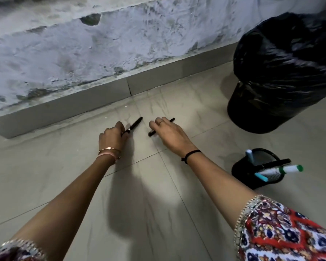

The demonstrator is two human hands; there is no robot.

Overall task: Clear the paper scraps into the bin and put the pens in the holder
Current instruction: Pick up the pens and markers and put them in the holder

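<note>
Pens on floor tiles near the skirting, long axes parallel, tips angled up-right. Left hand (112, 137) pinches left pen (135, 125) at its near end; right hand (167, 133) curls over right pen (152, 133), grasp unclear. Holder (241, 169) sits right, nearer right hand.

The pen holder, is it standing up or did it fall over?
Standing up. The pen holder sits on the floor with its mouth facing upward, and markers poke out over its rim.

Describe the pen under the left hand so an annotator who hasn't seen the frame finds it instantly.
Start at the grey skirting along the wall and drop to the two hands on the floor tiles. The left hand pinches a black pen. Unlike the black pen under the right hand, this one shows a silver band near the fingers.
</note>
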